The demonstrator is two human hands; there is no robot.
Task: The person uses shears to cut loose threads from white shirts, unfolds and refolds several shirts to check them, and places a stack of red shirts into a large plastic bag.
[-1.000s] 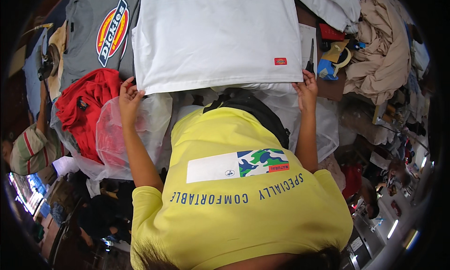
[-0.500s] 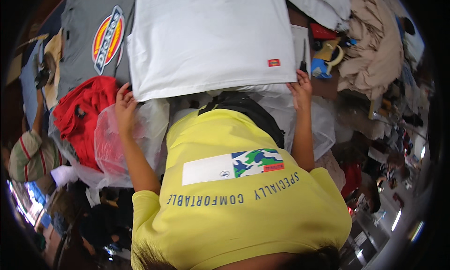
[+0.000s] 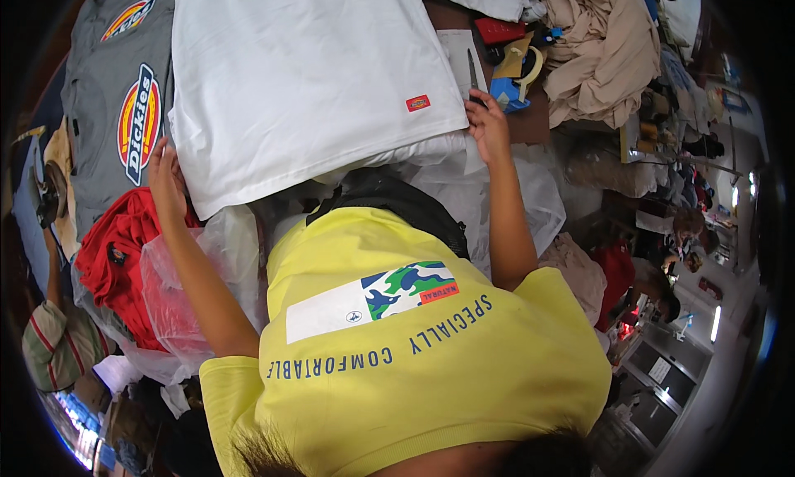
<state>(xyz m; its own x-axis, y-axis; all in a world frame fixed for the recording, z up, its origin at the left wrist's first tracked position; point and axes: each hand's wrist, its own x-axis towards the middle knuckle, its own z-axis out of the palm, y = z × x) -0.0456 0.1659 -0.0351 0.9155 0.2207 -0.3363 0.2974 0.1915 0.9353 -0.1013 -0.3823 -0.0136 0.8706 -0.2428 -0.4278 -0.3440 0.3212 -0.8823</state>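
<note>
A white T-shirt (image 3: 306,88) with a small red label near its hem lies spread in front of me. My left hand (image 3: 168,179) rests by its left edge, beside a grey T-shirt (image 3: 95,79) with a large printed emblem. The fingers of that hand are stretched out. My right hand (image 3: 489,129) is at the lower right corner of the white shirt, fingers apart and bent, tips touching the edge. Just beyond those fingertips lies a slim dark pointed tool (image 3: 473,71), apparently scissors, on a white sheet.
A red garment (image 3: 120,253) and clear plastic bag (image 3: 203,270) lie at the left. Tape (image 3: 532,69), a blue item (image 3: 507,96) and a red box (image 3: 498,31) sit at the right, near a beige cloth pile (image 3: 600,55). Another person's striped sleeve (image 3: 62,336) shows at far left.
The whole view has shifted and tilted, so the table's things sit further left. My left hand has moved up along the shirt's left side; my right hand stays at the corner.
</note>
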